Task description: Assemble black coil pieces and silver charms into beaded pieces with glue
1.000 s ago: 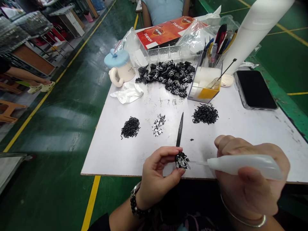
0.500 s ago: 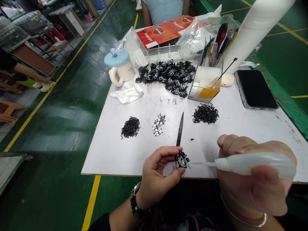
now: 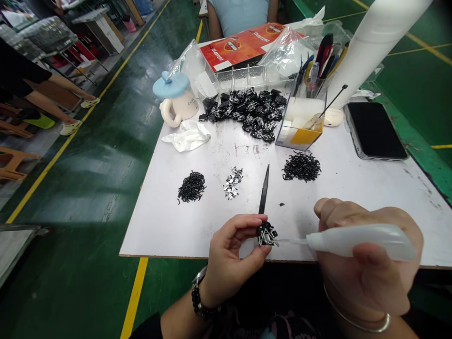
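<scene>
Near the table's front edge, my left hand [image 3: 235,256] pinches a small black and silver part [image 3: 267,234] between thumb and fingers. My right hand [image 3: 367,259] is wrapped round a translucent white squeeze bottle [image 3: 360,240] lying level. Its thin nozzle points left, with the tip at the right side of the part; whether it touches, I cannot tell. Just beyond my left fingers lie black tweezers [image 3: 264,188]. Around them are a heap of small black curved pieces [image 3: 191,187], a scatter of tiny silver plates [image 3: 233,182] and another black heap [image 3: 302,166].
A large pile of black and silver parts [image 3: 247,110] lies at the back. Beside it stand a lidded mug [image 3: 180,101], crumpled tissue [image 3: 187,135] and a clear tool holder [image 3: 302,122]. A phone [image 3: 376,131] lies right. One person sits opposite; another's legs show at left.
My right hand and the bottle have shifted slightly left, toward the part. My left hand stays nearly still. The person at the far left has stepped further into view.
</scene>
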`<state>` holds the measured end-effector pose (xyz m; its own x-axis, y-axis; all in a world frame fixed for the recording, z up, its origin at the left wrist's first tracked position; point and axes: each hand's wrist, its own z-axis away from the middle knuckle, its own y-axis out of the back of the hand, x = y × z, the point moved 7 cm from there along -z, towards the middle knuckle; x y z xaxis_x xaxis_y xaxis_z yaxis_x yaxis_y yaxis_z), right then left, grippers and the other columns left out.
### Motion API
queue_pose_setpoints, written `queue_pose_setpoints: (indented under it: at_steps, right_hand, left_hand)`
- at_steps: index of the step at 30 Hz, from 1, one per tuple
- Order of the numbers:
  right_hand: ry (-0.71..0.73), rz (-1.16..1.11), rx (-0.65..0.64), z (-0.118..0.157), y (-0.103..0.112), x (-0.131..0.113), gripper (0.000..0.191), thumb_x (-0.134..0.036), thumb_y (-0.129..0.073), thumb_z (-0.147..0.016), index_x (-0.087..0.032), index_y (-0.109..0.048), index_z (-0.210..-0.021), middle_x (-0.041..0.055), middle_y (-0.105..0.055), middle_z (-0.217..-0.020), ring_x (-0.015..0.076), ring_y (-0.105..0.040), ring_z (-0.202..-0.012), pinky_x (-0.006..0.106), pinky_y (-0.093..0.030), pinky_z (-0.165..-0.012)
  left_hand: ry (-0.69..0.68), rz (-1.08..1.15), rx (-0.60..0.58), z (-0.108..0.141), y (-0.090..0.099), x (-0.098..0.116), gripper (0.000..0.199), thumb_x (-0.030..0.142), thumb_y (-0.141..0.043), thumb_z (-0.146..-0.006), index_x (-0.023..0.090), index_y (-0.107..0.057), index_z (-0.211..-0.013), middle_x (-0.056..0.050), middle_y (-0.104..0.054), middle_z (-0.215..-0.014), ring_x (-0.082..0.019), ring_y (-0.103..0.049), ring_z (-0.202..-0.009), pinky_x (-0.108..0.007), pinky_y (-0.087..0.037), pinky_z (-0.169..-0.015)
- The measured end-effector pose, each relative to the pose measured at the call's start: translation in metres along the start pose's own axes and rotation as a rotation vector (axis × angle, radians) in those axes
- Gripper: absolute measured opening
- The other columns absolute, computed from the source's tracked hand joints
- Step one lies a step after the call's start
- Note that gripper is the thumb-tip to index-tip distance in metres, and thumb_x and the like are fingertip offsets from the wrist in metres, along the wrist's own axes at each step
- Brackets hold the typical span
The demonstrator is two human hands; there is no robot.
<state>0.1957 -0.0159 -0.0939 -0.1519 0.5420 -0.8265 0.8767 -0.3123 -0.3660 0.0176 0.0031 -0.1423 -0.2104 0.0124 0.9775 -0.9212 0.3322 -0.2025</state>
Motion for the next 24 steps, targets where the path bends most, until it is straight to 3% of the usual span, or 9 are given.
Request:
queue_pose_setpoints:
  at_steps: [15,24]
  right_hand:
    - [0.012,0.041,-0.011,0.0012,0.0000,-0.0007,0.018,-0.024,-0.066,-0.079,-0.016,-0.055,-0.067,-0.0018,-0.047,-0.056,0.0119,-0.045,-0.052,0.033,-0.035,-0.054]
    - [0.070,-0.004,0.001,-0.0066,0.0031,0.0020,0.017,-0.030,-0.061,-0.080,-0.018,-0.054,-0.071,-0.0044,-0.045,-0.052,0.0091,-0.037,-0.044,0.030,-0.033,-0.050]
  left_hand:
    - [-0.002,0.003,0.002,-0.0003,0.0005,0.0008,0.041,0.000,-0.067,-0.076,0.026,-0.063,-0.108,-0.001,-0.066,-0.114,-0.013,-0.062,-0.107,-0.018,-0.051,-0.094]
    - [-0.008,0.001,0.003,-0.0004,0.0006,0.0000,0.040,0.001,-0.067,-0.076,0.026,-0.064,-0.107,-0.001,-0.066,-0.114,-0.012,-0.062,-0.107,-0.017,-0.050,-0.094]
